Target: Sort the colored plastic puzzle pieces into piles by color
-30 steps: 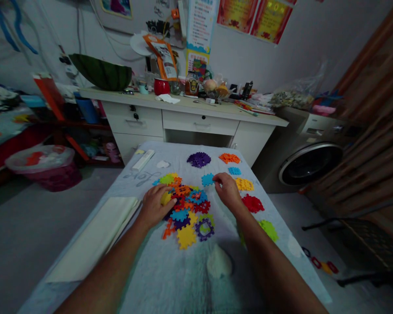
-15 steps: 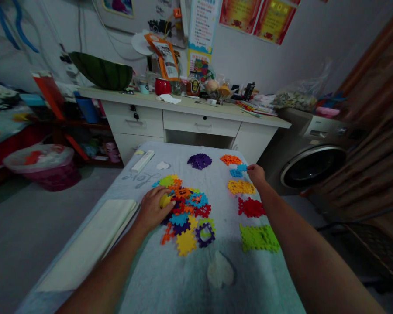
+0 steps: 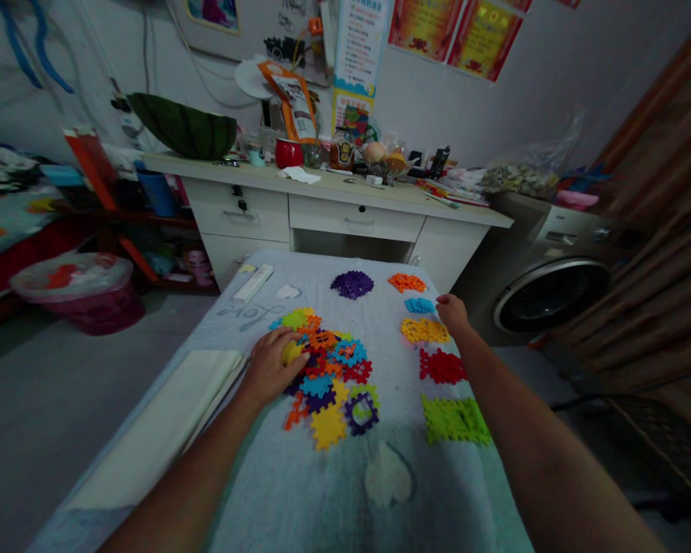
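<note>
A mixed heap of notched plastic interlocking pieces in several colours lies mid-table. At its left edge my left hand has thumb and fingers closed round a yellow piece. On the right, the blue pieces form a small pile, and my right hand hovers just beside it, fingers curled together with nothing visible in them. Orange pieces lie beyond the blue ones; nearer are yellow pieces, red pieces and green pieces. Purple pieces sit apart at the far middle.
A pale cloth with heart patterns covers the table. Folded white material and a white power strip lie along its left side. Behind stands a cluttered white desk, with a washing machine to its right.
My right hand has let go of a blue piece, which now lies on the blue pile. The left hand stays on the heap with the yellow piece.
</note>
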Demonstrator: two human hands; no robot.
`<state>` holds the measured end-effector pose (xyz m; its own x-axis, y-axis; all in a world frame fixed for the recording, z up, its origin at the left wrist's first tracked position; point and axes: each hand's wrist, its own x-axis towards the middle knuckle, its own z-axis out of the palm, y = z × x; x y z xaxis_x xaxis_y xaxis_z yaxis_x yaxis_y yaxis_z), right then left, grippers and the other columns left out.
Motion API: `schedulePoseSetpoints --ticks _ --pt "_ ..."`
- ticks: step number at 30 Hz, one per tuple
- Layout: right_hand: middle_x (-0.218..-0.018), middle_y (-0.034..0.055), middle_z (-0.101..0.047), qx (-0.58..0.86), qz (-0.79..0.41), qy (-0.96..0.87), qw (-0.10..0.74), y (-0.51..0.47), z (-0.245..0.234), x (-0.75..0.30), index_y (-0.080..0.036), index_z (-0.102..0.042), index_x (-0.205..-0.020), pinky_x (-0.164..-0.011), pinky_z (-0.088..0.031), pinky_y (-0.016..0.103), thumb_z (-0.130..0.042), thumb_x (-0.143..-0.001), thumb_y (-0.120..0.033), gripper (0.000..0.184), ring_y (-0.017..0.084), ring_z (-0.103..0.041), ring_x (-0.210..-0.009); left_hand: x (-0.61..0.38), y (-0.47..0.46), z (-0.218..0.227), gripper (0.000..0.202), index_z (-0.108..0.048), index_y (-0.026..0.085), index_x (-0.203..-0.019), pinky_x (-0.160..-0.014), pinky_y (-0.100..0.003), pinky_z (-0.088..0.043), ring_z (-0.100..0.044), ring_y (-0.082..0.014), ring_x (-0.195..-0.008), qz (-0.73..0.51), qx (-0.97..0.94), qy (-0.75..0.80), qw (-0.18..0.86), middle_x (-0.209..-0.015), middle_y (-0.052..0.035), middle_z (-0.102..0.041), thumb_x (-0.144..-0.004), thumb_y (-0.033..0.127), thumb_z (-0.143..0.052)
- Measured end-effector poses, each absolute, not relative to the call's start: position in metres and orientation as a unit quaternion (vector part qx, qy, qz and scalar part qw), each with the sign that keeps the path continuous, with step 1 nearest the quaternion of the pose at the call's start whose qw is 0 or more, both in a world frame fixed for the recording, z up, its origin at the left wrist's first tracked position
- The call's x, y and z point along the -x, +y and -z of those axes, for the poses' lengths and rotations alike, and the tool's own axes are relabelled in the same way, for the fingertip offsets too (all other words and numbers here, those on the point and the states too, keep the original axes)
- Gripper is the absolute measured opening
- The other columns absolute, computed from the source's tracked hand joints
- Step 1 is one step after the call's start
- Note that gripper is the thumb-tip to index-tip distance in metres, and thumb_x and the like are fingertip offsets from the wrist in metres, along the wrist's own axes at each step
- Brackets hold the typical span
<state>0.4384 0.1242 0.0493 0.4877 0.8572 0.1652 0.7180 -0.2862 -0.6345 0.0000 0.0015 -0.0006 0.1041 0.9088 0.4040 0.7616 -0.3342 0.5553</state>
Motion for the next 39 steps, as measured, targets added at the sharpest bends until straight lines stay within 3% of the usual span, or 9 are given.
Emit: schedulePoseSetpoints --ticks 5,8,10,15,17,25,31,34,39 --pt "-0.084 0.0034 -0.069 0.693 -0.163 -0.626 0.32 0.108 -0.068 -0.383 -0.016 -0.068 -0.086 -0.069 -0.047 0.025 -0.056 -0.073 -0.017 0.018 0.016 -0.062 -0.076 -0.001 0.0 -0.003 0.037 -0.065 0.02 -0.109 -0.105 -0.051 -0.041 -0.054 -0.0296 -0.119 -0.36 -0.729 0.571 0.112 -0.124 -0.0099 -0.06 -0.083 0.046 -0.057" --pt "-0.082 0.0014 -0.069 0.566 -0.249 -0.747 0.242 0.088 -0.082 -0.337 -0.017 -0.067 -0.087 -0.071 -0.048 0.025 -0.058 -0.077 -0.02 0.014 0.015 -0.062 -0.075 -0.002 -0.001 -0.005 0.037 -0.065 0.02 -0.109 -0.105 -0.049 -0.042 -0.055 -0.0291 -0.118 -0.362 -0.726 0.573 0.119 -0.123 -0.0099 -0.06 -0.083 0.045 -0.057" --pt "-0.093 0.0033 -0.07 0.492 -0.273 -0.807 0.181 0.07 -0.088 -0.308 -0.018 -0.068 -0.095 -0.077 -0.049 0.028 -0.062 -0.079 -0.023 0.018 0.016 -0.063 -0.085 -0.003 -0.001 -0.006 0.037 -0.065 0.02 -0.109 -0.104 -0.049 -0.043 -0.055 -0.0288 -0.117 -0.362 -0.726 0.573 0.12 -0.122 -0.0098 -0.06 -0.083 0.045 -0.057" --pt "-0.127 0.017 -0.06 0.42 -0.202 -0.884 0.045 0.036 -0.084 -0.263 -0.014 -0.055 -0.13 -0.097 -0.044 0.043 -0.08 -0.067 -0.044 0.075 0.03 -0.057 -0.114 -0.003 -0.001 -0.007 0.035 -0.065 0.019 -0.108 -0.105 -0.048 -0.043 -0.056 -0.0285 -0.116 -0.365 -0.726 0.571 0.12 -0.121 -0.0099 -0.06 -0.083 0.042 -0.057" --pt "-0.128 0.0195 -0.059 0.427 -0.166 -0.889 0.032 0.031 -0.078 -0.257 -0.011 -0.052 -0.134 -0.101 -0.041 0.045 -0.081 -0.067 -0.043 0.079 0.032 -0.055 -0.117 -0.003 -0.001 -0.008 0.034 -0.065 0.02 -0.107 -0.104 -0.047 -0.044 -0.056 -0.028 -0.115 -0.366 -0.726 0.569 0.119 -0.119 -0.0092 -0.061 -0.083 0.042 -0.057" --pt "-0.124 0.015 -0.063 0.434 -0.203 -0.873 0.092 0.029 -0.079 -0.261 -0.012 -0.056 -0.126 -0.097 -0.043 0.038 -0.069 -0.074 -0.024 0.055 0.026 -0.059 -0.112 -0.004 0.0 -0.008 0.034 -0.066 0.02 -0.106 -0.103 -0.048 -0.044 -0.057 -0.0284 -0.114 -0.369 -0.724 0.571 0.117 -0.118 -0.0089 -0.061 -0.081 0.043 -0.058" --pt "-0.085 0.0027 -0.07 0.482 -0.254 -0.827 0.139 0.039 -0.08 -0.267 -0.016 -0.068 -0.094 -0.07 -0.045 0.025 -0.054 -0.081 -0.014 0.019 0.014 -0.062 -0.076 -0.003 0.001 -0.007 0.034 -0.065 0.021 -0.106 -0.103 -0.046 -0.044 -0.057 -0.0271 -0.113 -0.368 -0.725 0.57 0.119 -0.118 -0.0081 -0.061 -0.082 0.042 -0.058" --pt "-0.078 0.001 -0.069 0.521 -0.277 -0.782 0.203 0.052 -0.068 -0.271 -0.018 -0.068 -0.09 -0.066 -0.046 0.023 -0.054 -0.082 -0.017 0.015 0.014 -0.062 -0.072 -0.003 0.001 -0.006 0.034 -0.065 0.021 -0.106 -0.103 -0.047 -0.044 -0.057 -0.0275 -0.114 -0.369 -0.725 0.569 0.119 -0.119 -0.0083 -0.061 -0.082 0.043 -0.058" --pt "-0.077 0.001 -0.07 0.62 -0.296 -0.68 0.257 0.078 -0.048 -0.282 -0.017 -0.065 -0.1 -0.065 -0.049 0.023 -0.054 -0.084 -0.018 0.02 0.013 -0.064 -0.068 -0.002 0.001 -0.005 0.032 -0.065 0.022 -0.105 -0.104 -0.045 -0.043 -0.057 -0.0264 -0.114 -0.369 -0.724 0.571 0.12 -0.118 -0.0068 -0.061 -0.082 0.043 -0.057"
